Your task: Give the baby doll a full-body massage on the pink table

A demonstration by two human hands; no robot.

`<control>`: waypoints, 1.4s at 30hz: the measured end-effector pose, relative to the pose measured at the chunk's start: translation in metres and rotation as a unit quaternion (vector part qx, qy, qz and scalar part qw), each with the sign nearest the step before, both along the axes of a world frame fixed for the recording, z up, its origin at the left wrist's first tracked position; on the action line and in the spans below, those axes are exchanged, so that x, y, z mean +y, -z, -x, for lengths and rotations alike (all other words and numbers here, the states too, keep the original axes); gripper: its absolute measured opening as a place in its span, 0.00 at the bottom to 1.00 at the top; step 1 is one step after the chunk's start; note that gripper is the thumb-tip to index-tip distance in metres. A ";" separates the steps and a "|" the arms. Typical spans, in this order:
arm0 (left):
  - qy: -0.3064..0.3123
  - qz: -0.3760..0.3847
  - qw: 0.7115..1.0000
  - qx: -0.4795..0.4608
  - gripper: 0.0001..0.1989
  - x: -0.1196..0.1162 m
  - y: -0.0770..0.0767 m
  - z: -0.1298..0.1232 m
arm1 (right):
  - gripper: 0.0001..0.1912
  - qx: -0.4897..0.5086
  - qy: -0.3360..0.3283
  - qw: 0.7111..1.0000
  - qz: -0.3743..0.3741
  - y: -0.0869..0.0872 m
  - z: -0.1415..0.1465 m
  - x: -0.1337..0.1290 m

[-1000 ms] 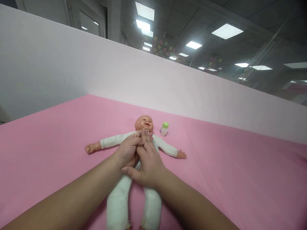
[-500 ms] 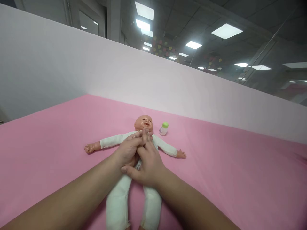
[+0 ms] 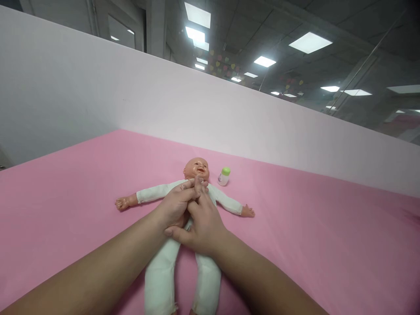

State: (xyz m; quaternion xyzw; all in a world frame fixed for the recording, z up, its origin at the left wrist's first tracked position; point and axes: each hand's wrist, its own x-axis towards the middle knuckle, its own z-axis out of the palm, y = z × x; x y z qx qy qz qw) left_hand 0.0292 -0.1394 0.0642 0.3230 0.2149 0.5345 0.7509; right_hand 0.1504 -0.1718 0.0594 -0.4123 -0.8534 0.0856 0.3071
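A baby doll [image 3: 160, 280] with white cloth limbs lies on its back, its arms spread and its bare head [image 3: 196, 168] at the far end. Over its chest, my left hand [image 3: 175, 205] and my right hand [image 3: 206, 225] overlap, fingers stretched out and laid against each other. A ring shows on a left finger. My right thumb reaches across to the base of my left hand. Most of the doll's torso is hidden under both hands, so I cannot tell how firmly they press on it.
A small bottle with a green cap [image 3: 224, 176] stands beside the doll's head, to the right. Pink covering [image 3: 311, 236] spreads over the surface. A white panel [image 3: 210, 109] rises behind it, with glass and ceiling lights above.
Almost nothing differs. The doll's legs have shifted very slightly to the left, while both hands keep the same place over its chest.
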 end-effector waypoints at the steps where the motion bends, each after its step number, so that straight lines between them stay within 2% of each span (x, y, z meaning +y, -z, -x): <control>1: -0.006 0.003 1.000 0.006 0.06 0.001 0.000 -0.001 | 0.48 -0.003 -0.001 1.000 -0.001 -0.001 0.000 0.000; 5: -0.010 0.007 1.000 0.012 0.06 0.001 -0.001 -0.002 | 0.50 0.001 0.000 1.000 -0.001 -0.001 -0.001 0.000; 10: -0.001 0.007 1.000 -0.014 0.13 -0.002 -0.003 0.000 | 0.41 -0.009 0.002 1.000 0.002 -0.001 -0.002 -0.001; 16: 0.038 -0.011 0.997 -0.060 0.24 -0.004 -0.005 0.004 | 0.53 -0.044 0.002 0.999 -0.030 0.001 -0.002 -0.001; 21: 0.051 0.005 0.993 -0.102 0.24 -0.004 -0.004 0.005 | 0.53 -0.055 0.013 0.998 -0.030 0.000 -0.003 -0.002; 25: 0.025 0.026 0.997 -0.066 0.20 -0.003 -0.004 0.003 | 0.52 -0.061 0.015 0.998 -0.027 -0.001 -0.004 -0.003; 28: 0.020 0.030 0.998 -0.052 0.24 -0.002 -0.004 0.003 | 0.51 -0.065 0.017 0.997 -0.032 0.001 -0.005 -0.003; 35: 0.070 -0.010 0.995 -0.067 0.33 0.001 -0.003 0.012 | 0.49 -0.059 0.012 0.996 -0.068 0.006 -0.006 0.001; 42: 0.077 0.004 0.994 -0.075 0.33 0.001 -0.003 0.012 | 0.52 -0.046 0.008 0.998 -0.052 0.005 -0.009 0.004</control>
